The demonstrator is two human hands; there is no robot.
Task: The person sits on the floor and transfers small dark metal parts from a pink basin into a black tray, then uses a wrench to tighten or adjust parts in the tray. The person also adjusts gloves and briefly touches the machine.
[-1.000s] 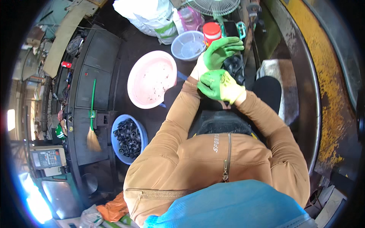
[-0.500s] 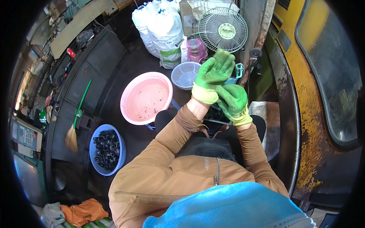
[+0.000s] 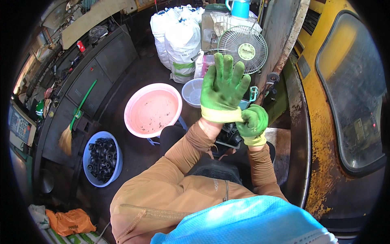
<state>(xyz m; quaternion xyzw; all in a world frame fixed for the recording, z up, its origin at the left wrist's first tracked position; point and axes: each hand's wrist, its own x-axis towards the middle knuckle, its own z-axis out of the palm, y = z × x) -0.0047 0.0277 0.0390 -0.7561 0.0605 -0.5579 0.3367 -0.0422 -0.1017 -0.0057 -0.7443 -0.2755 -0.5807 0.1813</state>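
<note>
Lengthwise — left glove [image 3: 222, 90] points away.

Fan [image 3: 246, 51], broom [image 3: 76, 114], possibly a keypad [image 3: 19, 127]

passage: dark floor [image 3: 131, 149] lies open between pink basin [image 3: 152, 106] and blue tub [image 3: 116, 172], left of the left hand [image 3: 223, 87]; obstacles: fan [image 3: 256, 45] and colander [image 3: 191, 93] beyond that hand, and, right of the right hand [image 3: 252, 121], a metal edge [image 3: 304, 134] before the yellow machine [image 3: 325, 179].
</note>
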